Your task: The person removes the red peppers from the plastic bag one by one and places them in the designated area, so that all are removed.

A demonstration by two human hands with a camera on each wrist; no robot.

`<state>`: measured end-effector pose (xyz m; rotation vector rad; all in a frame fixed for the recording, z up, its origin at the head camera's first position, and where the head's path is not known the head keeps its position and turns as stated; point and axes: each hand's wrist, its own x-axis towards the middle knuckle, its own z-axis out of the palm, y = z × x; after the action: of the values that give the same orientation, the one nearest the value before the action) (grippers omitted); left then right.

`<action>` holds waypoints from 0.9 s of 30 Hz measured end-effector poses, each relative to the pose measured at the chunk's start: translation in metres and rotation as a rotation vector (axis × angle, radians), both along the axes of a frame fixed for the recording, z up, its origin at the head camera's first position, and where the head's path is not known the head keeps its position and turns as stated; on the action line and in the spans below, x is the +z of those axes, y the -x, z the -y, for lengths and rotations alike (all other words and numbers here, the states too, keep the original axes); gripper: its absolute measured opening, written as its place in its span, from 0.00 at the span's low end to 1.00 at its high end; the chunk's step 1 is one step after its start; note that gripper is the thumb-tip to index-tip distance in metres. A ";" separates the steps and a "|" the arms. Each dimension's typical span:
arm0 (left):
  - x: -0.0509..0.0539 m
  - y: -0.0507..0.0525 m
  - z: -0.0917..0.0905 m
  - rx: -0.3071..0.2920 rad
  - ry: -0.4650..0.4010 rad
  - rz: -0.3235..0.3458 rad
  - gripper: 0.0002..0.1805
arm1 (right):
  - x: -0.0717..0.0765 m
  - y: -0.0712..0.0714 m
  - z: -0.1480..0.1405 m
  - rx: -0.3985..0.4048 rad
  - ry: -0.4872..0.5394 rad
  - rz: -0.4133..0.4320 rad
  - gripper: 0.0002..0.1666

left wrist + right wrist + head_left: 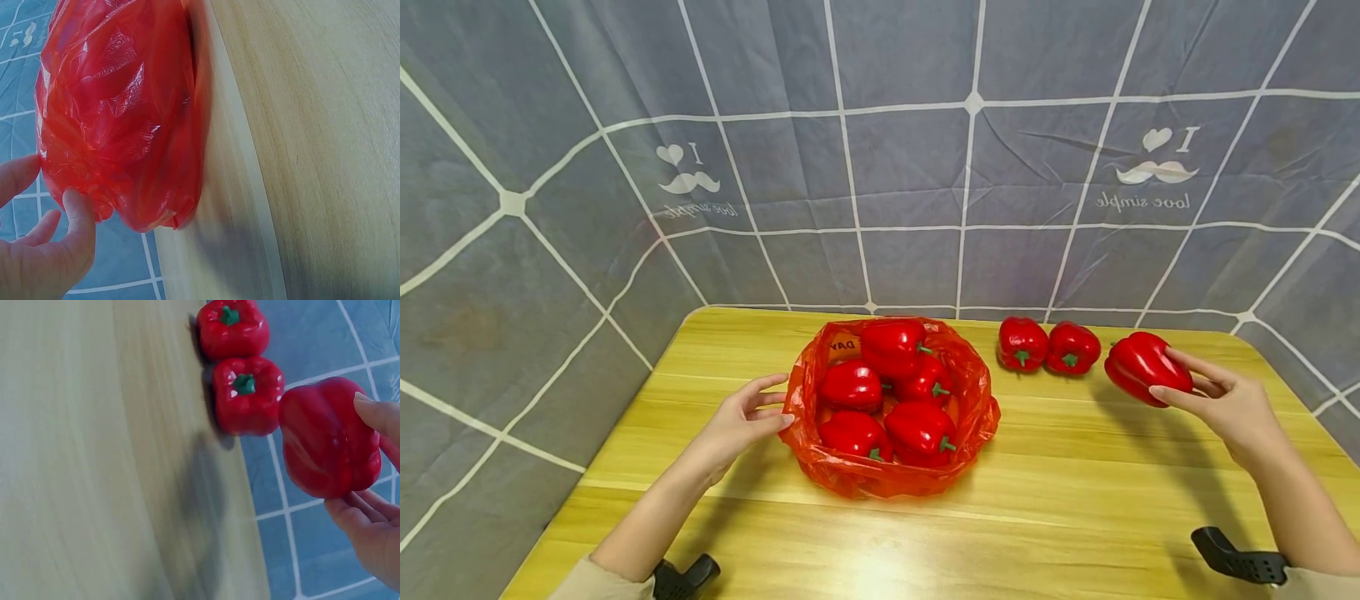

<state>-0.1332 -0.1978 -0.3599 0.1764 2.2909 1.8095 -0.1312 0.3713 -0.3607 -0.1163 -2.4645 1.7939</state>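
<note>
A thin red plastic bag (pixel 981 433) stands with its mouth wide, several red bell peppers (pixel 921 429) inside. At its left rim is my left hand (pixel 741 425), thumb and fingers spread apart and touching the plastic. The left wrist view shows these fingertips (pixel 78 203) against the crinkled bag (pixel 125 119). On the right, my right hand (pixel 1236 408) grips a bell pepper (pixel 1142 367) between thumb and fingers, raised off the table. In the right wrist view this pepper (pixel 328 437) has its base end toward the hand.
Two more bell peppers, one (pixel 1022 343) beside the other (pixel 1072 348), sit at the table's back edge between the bag and my right hand. Behind the wooden table (pixel 1060 508) hangs a grey gridded cloth (pixel 902 175), which also covers the left side.
</note>
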 end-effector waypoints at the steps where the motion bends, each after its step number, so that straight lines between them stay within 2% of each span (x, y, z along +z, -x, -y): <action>1: 0.000 0.000 0.000 -0.001 -0.001 0.000 0.33 | -0.004 0.001 -0.002 -0.001 -0.006 -0.004 0.31; 6: 0.000 0.000 0.001 -0.003 -0.006 -0.002 0.33 | -0.018 0.006 -0.008 -0.063 -0.013 0.020 0.29; 9: -0.001 0.000 0.001 0.000 -0.005 -0.003 0.33 | -0.020 0.005 -0.006 -0.064 -0.008 0.032 0.29; 14: -0.001 0.001 0.001 0.005 -0.001 -0.004 0.33 | -0.021 0.005 -0.003 -0.071 0.077 0.043 0.29; 16: -0.001 0.001 0.001 0.005 -0.002 -0.002 0.33 | -0.023 0.006 -0.003 -0.085 0.059 0.047 0.30; 22: 0.000 0.001 0.002 0.002 -0.012 0.006 0.33 | -0.036 0.013 -0.007 -0.158 -0.085 0.071 0.33; 27: 0.001 0.000 0.003 0.000 -0.018 0.016 0.34 | -0.043 0.018 -0.006 -0.167 -0.059 0.075 0.34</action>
<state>-0.1334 -0.2003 -0.3592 0.1650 2.2644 1.8253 -0.1493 0.3772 -0.4038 -0.3805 -2.4720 1.6765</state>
